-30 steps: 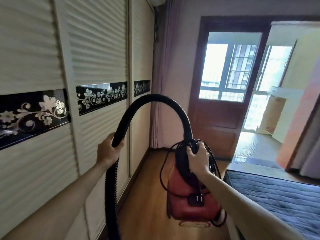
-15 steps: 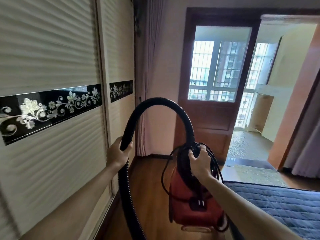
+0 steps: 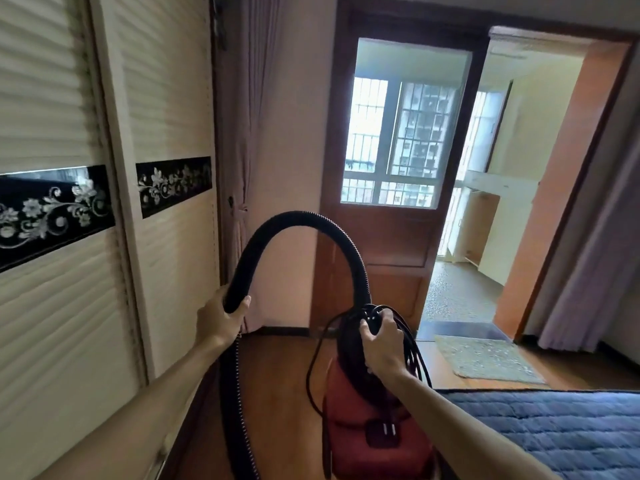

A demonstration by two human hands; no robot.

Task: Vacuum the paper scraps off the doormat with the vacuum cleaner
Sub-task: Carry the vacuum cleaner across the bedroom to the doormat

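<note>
Left hand (image 3: 218, 320) grasps the black hose (image 3: 294, 223); right hand (image 3: 381, 344) grips the red vacuum cleaner (image 3: 363, 441) by its top handle. Doormat (image 3: 485, 358) lies far right, before the doorway, well apart

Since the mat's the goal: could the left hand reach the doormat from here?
Probably not yet. The doormat lies by the doorway, far beyond the left hand, which grips the hose. The floor between looks free to walk.
</note>
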